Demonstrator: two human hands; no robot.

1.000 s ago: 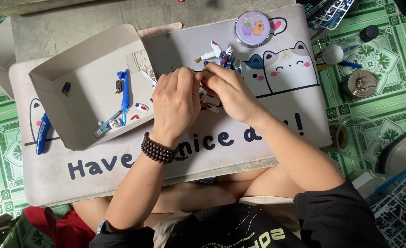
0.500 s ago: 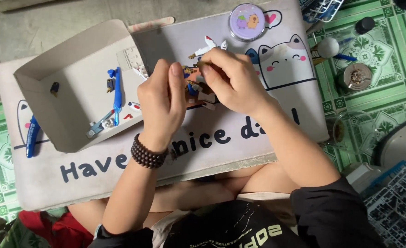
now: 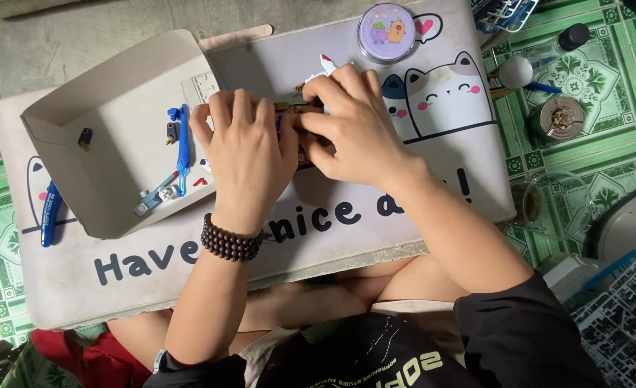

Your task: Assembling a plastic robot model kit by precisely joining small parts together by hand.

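Both my hands meet over the middle of a pale grey lap mat printed with cats. My left hand, with a dark bead bracelet on the wrist, and my right hand together grip a small plastic model figure. Most of the figure is hidden by my fingers; a white and red tip pokes out above my right hand, and brown and blue bits show between the hands. To the left stands a shallow grey cardboard tray holding loose blue and white model parts.
A round lilac tin lies at the mat's top edge. A blue-handled tool rests left of the tray. On the green patterned floor at right are a small metal pot, a dark-capped bottle, a clear container and plastic part frames.
The view has shifted, so the mat and tray sit a little lower and to the right. My hands have closed tighter over the figure, hiding more of it.
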